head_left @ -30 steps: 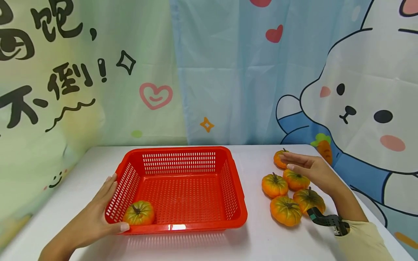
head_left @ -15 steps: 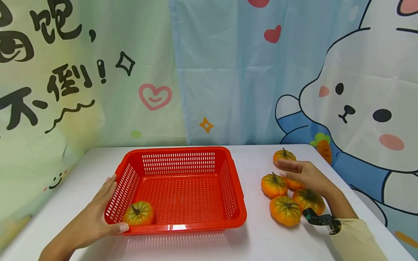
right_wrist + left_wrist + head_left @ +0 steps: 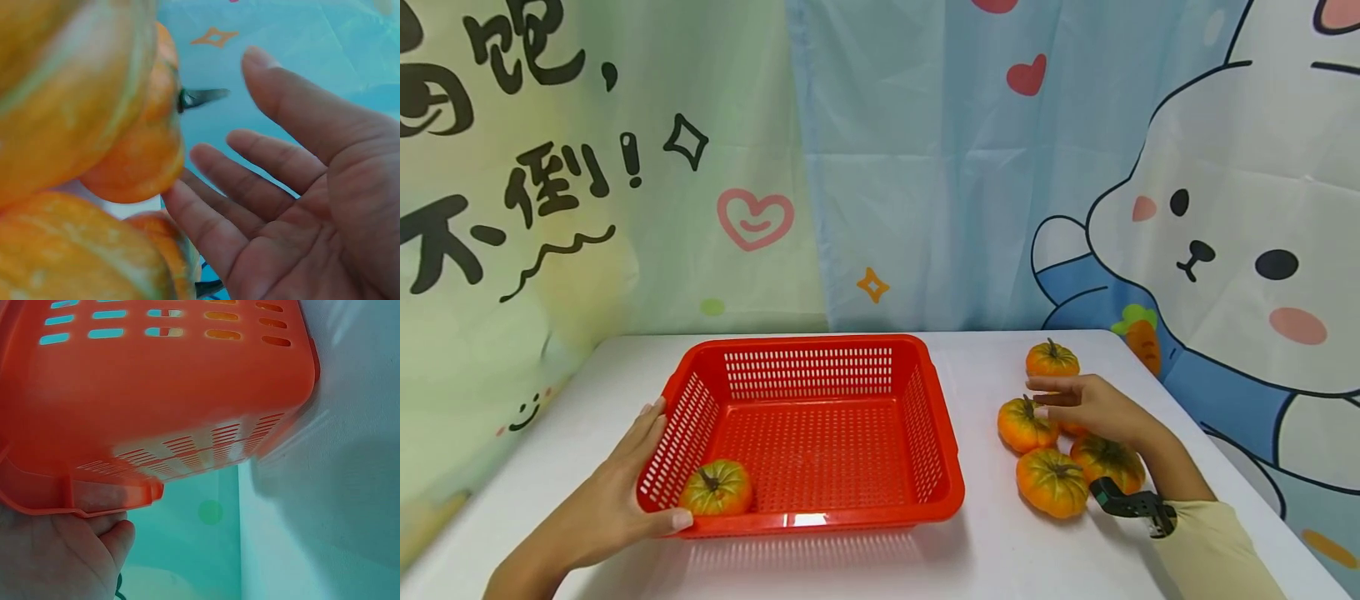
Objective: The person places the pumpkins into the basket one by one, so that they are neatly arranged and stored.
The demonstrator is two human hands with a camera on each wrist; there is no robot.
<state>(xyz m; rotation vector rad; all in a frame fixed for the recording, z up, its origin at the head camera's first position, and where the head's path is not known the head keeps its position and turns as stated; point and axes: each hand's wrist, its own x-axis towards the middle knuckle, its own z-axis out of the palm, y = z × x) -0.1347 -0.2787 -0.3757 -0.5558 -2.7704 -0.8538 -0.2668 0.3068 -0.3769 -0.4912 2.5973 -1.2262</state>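
Observation:
At the left, my left hand (image 3: 613,500) holds the red plastic basket (image 3: 850,518) by its front left corner, thumb on the front rim and fingers along the left side. In the left wrist view, that hand (image 3: 69,556) is against the underside of the rim. A small orange-green pumpkin (image 3: 717,488) lies inside the basket's front left corner. My right hand (image 3: 1093,408) hovers with fingers apart over a group of pumpkins, nearest a pumpkin (image 3: 1026,425) on the group's left. The right wrist view shows the palm (image 3: 294,250) beside a stemmed pumpkin (image 3: 140,150), gripping nothing.
Other pumpkins stand on the white table (image 3: 985,550): one at the back (image 3: 1052,360), one in front (image 3: 1051,483), one at the right (image 3: 1108,462), and one mostly hidden beneath the right hand. A printed curtain (image 3: 887,208) hangs behind the table.
My right hand has moved left and lower, from near the back pumpkin toward the left one, which uncovers the back pumpkin. The left hand and basket keep their places.

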